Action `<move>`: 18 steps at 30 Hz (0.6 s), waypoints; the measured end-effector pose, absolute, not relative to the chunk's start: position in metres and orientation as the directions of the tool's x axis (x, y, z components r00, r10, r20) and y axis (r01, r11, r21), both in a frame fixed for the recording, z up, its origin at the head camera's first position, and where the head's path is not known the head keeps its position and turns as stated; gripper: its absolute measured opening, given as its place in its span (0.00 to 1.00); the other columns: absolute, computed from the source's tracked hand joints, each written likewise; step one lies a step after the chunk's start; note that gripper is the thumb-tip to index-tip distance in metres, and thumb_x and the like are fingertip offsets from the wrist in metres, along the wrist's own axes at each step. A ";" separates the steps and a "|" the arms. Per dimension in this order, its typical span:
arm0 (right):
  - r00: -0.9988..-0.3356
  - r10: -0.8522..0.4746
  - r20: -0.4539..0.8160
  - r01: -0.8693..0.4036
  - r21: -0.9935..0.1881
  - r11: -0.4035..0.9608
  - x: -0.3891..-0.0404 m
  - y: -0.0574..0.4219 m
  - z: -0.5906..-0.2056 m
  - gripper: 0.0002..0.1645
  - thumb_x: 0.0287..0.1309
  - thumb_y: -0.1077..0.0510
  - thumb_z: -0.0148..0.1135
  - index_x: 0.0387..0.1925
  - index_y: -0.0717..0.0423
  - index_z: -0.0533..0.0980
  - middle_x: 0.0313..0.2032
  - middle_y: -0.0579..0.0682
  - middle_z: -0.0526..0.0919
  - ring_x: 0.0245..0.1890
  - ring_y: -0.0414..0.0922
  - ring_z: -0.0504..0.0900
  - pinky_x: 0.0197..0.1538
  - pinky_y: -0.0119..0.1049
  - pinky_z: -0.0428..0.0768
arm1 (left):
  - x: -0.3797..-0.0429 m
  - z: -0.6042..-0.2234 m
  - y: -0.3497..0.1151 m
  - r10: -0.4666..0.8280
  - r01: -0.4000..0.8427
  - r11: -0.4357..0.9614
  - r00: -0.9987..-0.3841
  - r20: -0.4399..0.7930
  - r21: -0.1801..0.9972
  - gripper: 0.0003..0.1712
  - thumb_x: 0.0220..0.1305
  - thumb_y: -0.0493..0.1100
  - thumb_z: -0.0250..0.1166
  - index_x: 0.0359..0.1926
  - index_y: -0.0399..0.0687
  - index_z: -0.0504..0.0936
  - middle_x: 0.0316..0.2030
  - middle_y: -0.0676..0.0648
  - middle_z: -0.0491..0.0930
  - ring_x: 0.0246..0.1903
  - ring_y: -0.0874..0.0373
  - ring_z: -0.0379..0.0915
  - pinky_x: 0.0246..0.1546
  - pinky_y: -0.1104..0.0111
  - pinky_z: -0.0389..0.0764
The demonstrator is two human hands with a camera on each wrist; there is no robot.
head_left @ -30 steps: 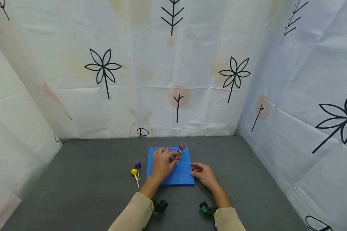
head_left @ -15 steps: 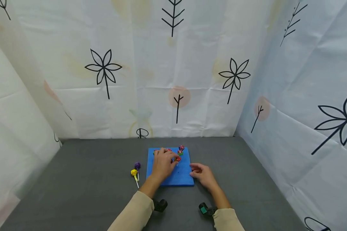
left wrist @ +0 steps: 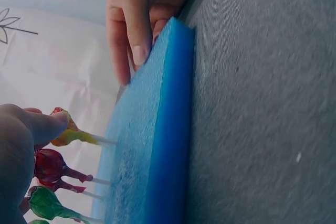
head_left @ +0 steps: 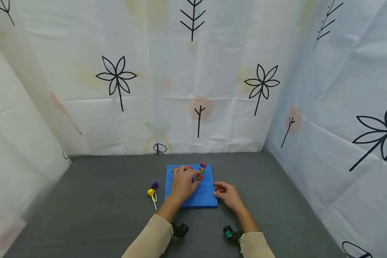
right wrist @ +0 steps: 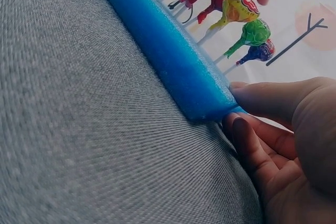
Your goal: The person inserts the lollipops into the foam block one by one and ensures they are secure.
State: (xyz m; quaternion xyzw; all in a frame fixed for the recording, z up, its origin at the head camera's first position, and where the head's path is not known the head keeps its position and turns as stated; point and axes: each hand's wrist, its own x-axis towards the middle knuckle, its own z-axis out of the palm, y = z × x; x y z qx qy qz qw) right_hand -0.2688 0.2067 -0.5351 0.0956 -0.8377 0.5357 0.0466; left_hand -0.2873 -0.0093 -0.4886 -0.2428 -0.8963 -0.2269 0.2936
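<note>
My left hand (head_left: 182,184) pinches the head of a yellow-and-red lollipop (left wrist: 71,136) between thumb and fingers. The lollipop's white stick stands in a blue foam board (head_left: 200,197). Beside it, a red lollipop (left wrist: 50,165) and a green lollipop (left wrist: 44,202) stand in the same board. Farther along the row, in the right wrist view, are another green lollipop (right wrist: 256,32) and a dark blue-and-red lollipop (right wrist: 260,52). At the board's right edge, my right hand (head_left: 228,195) grips the foam, its thumb on top and fingers against the side and underside.
On the grey table (head_left: 100,208), left of the board, lie a yellow lollipop (head_left: 151,192) and a purple lollipop (head_left: 154,185), sticks toward me. Behind the table hangs a white patterned cloth (head_left: 167,122), with more cloth at both sides.
My left hand's fingers have shifted very slightly at the yellow-and-red lollipop. My right hand stays at the board's edge, and the board keeps its place.
</note>
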 end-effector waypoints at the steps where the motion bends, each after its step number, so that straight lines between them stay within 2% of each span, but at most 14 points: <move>1: -0.977 -0.107 0.182 -0.210 -0.888 0.409 -0.269 0.207 -0.535 0.19 0.56 0.67 0.69 0.50 0.65 0.80 0.37 0.52 0.83 0.36 0.45 0.81 0.40 0.34 0.80 | -0.287 -0.489 -0.009 0.299 0.573 0.773 -0.707 0.641 0.272 0.17 0.51 0.47 0.77 0.44 0.56 0.87 0.39 0.53 0.85 0.42 0.53 0.69 0.43 0.56 0.67; 9: -0.978 -0.114 0.176 -0.208 -0.885 0.416 -0.268 0.208 -0.536 0.20 0.56 0.65 0.69 0.51 0.65 0.79 0.38 0.52 0.83 0.36 0.46 0.81 0.42 0.35 0.80 | -0.277 -0.491 -0.009 0.235 0.575 0.730 -0.718 0.655 0.369 0.17 0.51 0.47 0.77 0.44 0.56 0.86 0.44 0.52 0.83 0.45 0.53 0.70 0.46 0.54 0.68; 18: -0.978 -0.105 0.179 -0.207 -0.883 0.421 -0.268 0.209 -0.536 0.19 0.56 0.65 0.69 0.51 0.65 0.79 0.38 0.51 0.83 0.36 0.45 0.81 0.41 0.34 0.80 | -0.263 -0.483 -0.016 0.192 0.630 0.671 -0.658 0.728 0.392 0.16 0.52 0.47 0.77 0.43 0.53 0.87 0.48 0.48 0.82 0.50 0.49 0.70 0.50 0.50 0.67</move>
